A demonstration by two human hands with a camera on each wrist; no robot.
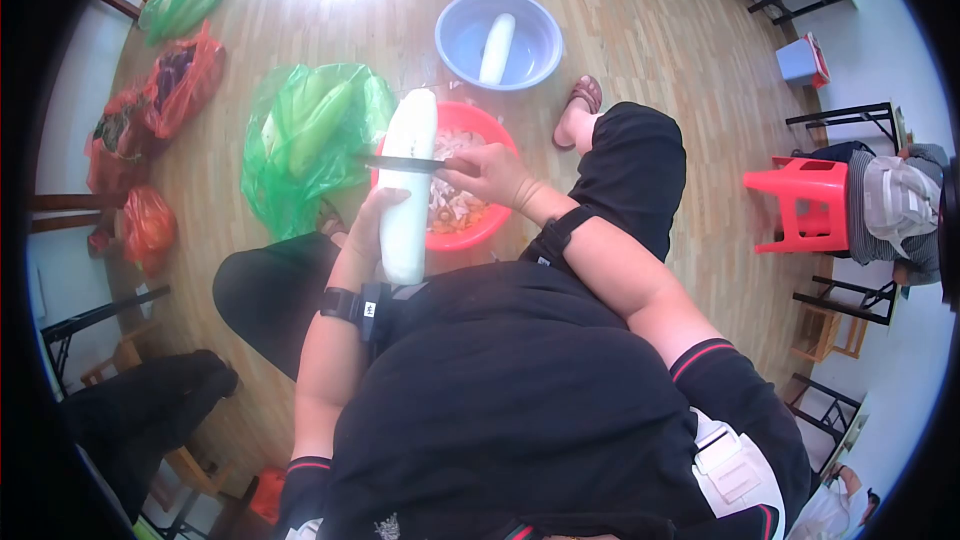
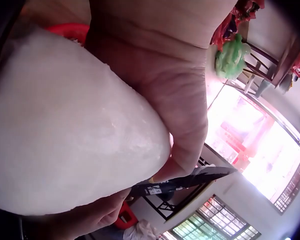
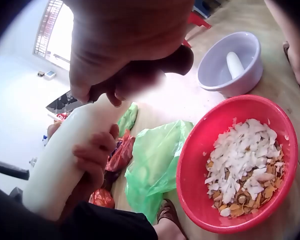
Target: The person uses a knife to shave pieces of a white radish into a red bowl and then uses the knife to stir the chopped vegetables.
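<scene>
My left hand (image 1: 370, 223) grips a long, peeled white daikon (image 1: 404, 230) around its lower side, with fingers wrapped over it in the right wrist view. The daikon points away from my body, its near end close to my shirt. In my right hand (image 1: 488, 176) is the handle of a dark-bladed knife (image 1: 395, 164). The blade lies crosswise over the daikon's upper half, beyond the left hand. Seen from the left wrist, the knife's pointed tip (image 2: 217, 172) sticks out past the daikon. Beneath them stands a red basin (image 3: 190, 155) holding white peelings (image 3: 240, 150) and orange-brown scraps.
A pale blue basin (image 1: 449, 62) with another white daikon (image 1: 497, 48) stands beyond the red one. Left of it lies a green plastic bag (image 1: 262, 175) of long pale green vegetables. Red bags (image 1: 183, 78) line the left side; a red stool (image 1: 800, 190) stands right.
</scene>
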